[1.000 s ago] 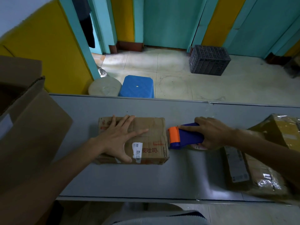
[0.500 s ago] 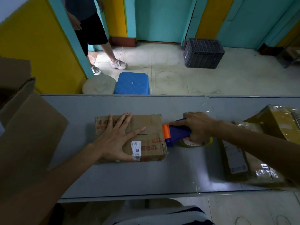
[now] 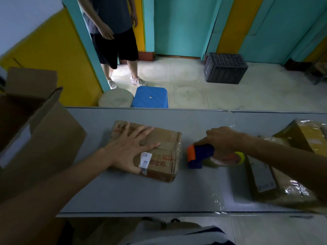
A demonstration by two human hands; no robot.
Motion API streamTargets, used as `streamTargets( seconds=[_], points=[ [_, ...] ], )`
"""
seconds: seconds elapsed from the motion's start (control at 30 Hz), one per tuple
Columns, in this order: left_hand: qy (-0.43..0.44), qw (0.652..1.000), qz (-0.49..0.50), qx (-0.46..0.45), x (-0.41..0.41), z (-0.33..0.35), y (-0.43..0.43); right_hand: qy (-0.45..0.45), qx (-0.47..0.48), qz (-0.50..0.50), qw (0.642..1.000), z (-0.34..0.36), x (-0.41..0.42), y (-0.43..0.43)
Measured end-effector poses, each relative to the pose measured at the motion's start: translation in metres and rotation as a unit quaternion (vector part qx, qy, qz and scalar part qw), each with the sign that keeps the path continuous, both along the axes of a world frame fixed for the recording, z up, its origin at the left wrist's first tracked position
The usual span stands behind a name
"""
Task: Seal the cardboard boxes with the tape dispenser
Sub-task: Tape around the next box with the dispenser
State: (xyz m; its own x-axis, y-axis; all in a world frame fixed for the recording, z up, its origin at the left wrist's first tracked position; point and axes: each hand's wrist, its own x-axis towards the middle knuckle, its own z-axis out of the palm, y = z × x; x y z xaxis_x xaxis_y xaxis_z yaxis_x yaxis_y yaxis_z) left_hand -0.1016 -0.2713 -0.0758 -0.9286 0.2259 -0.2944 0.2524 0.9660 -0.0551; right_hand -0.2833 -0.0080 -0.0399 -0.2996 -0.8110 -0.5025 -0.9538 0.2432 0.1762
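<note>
Blue stool (image 3: 150, 96), dark crate (image 3: 225, 70) beyond cardboard box (image 3: 166, 138)

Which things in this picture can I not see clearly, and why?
Head view:
1) Top seam of the small box: partly covered by the left hand.
2) Handle of the tape dispenser: wrapped by the right hand; its roll is blurred.
3) Print on the white label: too small.
4) Inside of the open carton: dark, cut by the left edge.

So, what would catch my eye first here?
A left hand lies flat on a cardboard box on the grey table. Just right of it, apart from the box, the right hand grips a blue and orange tape dispenser. Beyond the table, a person stands by a blue stool.
</note>
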Motion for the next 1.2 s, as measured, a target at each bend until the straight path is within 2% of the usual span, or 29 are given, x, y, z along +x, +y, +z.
streamTargets(
  seconds=[0.07,0.13,0.2,0.3,0.37,0.5,0.6,0.73,0.83,0.9,0.97,1.0,1.03,1.07,1.1,1.13,1.17,1.2],
  points=[
    [-0.014,1.0,-0.002,-0.009,0.002,0.009,-0.005,0.04,0.036,0.012,0.998,0.02,-0.009,0.014],
    [-0.078,0.996,0.03,-0.018,0.002,0.022,0.001,0.07,0.043,-0.012,0.997,0.044,-0.021,0.03],
    [-0.104,0.986,0.12,0.056,-0.004,0.03,0.025,0.091,0.0,-0.038,0.995,0.058,-0.027,0.035],
    [-0.007,0.947,0.272,0.171,-0.025,0.021,0.075,0.11,-0.068,-0.04,0.991,0.059,-0.021,0.021],
    [0.004,0.926,0.327,0.187,-0.037,0.005,0.1,0.104,-0.099,-0.04,0.989,0.052,-0.015,0.012],
    [0.006,0.942,0.321,0.098,-0.043,-0.02,0.119,0.088,-0.122,-0.038,0.988,0.043,-0.01,0.004],
    [0.012,0.946,0.307,0.105,-0.044,-0.021,0.114,0.08,-0.126,-0.036,0.988,0.04,-0.009,0.004],
    [0.007,0.968,0.217,0.127,-0.047,-0.022,0.09,0.089,-0.149,-0.041,0.984,0.042,-0.018,0.005],
    [0.011,0.989,0.103,0.108,-0.049,-0.023,0.072,0.06,-0.19,-0.023,0.98,0.043,-0.022,0.008],
    [0.037,0.995,0.033,0.082,-0.049,-0.018,0.06,0.035,-0.236,0.013,0.971,0.044,-0.023,0.009],
    [0.131,0.978,0.032,0.159,-0.049,-0.011,0.053,0.022,-0.275,0.041,0.96,0.046,-0.02,0.008],
    [0.191,0.947,0.077,0.246,-0.048,-0.008,0.052,0.02,-0.286,0.051,0.957,0.046,-0.017,0.006],
    [0.244,0.894,0.147,0.345,-0.047,-0.003,0.054,0.021,-0.293,0.058,0.954,0.046,-0.015,0.004],
    [0.248,0.819,0.245,0.457,-0.045,0.006,0.056,0.022,-0.299,0.064,0.952,0.047,-0.012,0.001],
    [0.197,0.711,0.332,0.587,-0.041,0.016,0.06,0.021,-0.308,0.07,0.949,0.048,-0.01,-0.002],
    [0.12,0.593,0.38,0.7,-0.038,0.025,0.063,0.018,-0.319,0.076,0.945,0.049,-0.008,-0.006],
    [0.057,0.495,0.399,0.77,-0.033,0.03,0.063,0.013,-0.331,0.08,0.94,0.049,-0.005,-0.011],
    [0.029,0.445,0.397,0.802,-0.03,0.032,0.061,0.006,-0.343,0.084,0.935,0.048,-0.003,-0.015]
  ],
)
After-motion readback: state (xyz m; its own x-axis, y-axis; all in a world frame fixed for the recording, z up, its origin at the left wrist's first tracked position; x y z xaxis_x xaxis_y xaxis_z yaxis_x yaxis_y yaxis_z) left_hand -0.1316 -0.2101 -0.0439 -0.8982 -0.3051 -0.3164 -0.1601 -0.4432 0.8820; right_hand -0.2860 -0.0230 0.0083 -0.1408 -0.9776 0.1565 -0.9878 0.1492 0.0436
